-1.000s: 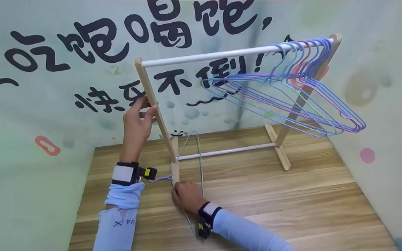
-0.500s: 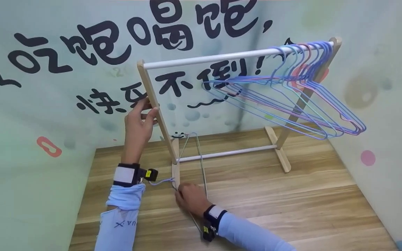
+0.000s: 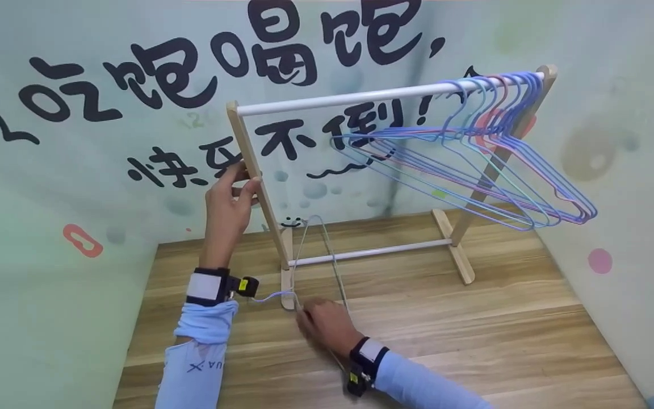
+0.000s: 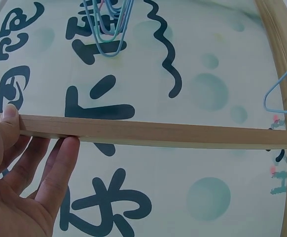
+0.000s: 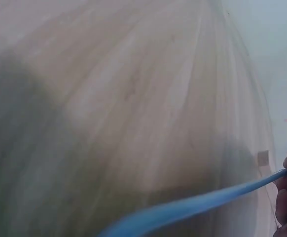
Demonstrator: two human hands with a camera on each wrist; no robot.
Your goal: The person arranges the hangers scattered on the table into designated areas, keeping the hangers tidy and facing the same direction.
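My left hand (image 3: 227, 213) holds the left wooden post (image 3: 272, 221) of a small clothes rack. In the left wrist view, the thumb lies on one side of that post (image 4: 183, 132) and the fingers on the other. Low in front of the rack, my right hand (image 3: 331, 328) grips a thin wire clothes hanger (image 3: 338, 275) by one part of its frame. Its hook points left, and its far end reaches up past the lower bar. Close to the right wrist camera, the hanger's pale blue wire (image 5: 183, 210) runs to the fingers, partly cut off at the edge.
Several blue, green and pink hangers (image 3: 523, 187) hang bunched at the right end of the white top bar (image 3: 338, 101). A white lower bar (image 3: 384, 249) joins the rack's wooden feet (image 3: 462, 264). The rack stands on a wood-grain surface (image 3: 446, 341) between printed walls.
My right hand has drawn the hanger to the right and slightly toward me, away from the rack's left foot. The left hand keeps its hold on the post. The head view has shifted slightly.
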